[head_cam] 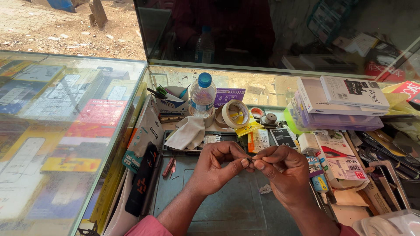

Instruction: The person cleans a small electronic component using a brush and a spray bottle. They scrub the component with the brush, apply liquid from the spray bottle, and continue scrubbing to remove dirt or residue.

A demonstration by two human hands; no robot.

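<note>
My left hand (216,168) and my right hand (282,172) meet over a dark green work mat (227,209). Together their thumbs and forefingers pinch one tiny dark part (250,160), too small to identify. Both hands hover above the mat, fingertips touching. Just beyond them lies a white cloth (188,133) on a dark tray, with a small phone component beside it.
A water bottle with a blue cap (203,96), a tape roll (235,113), a box of pens (173,102) and phone batteries (271,139) sit behind. Stacked boxes (337,102) and clutter fill the right. A glass display counter (65,131) bounds the left; red tweezers (169,166) lie on the mat.
</note>
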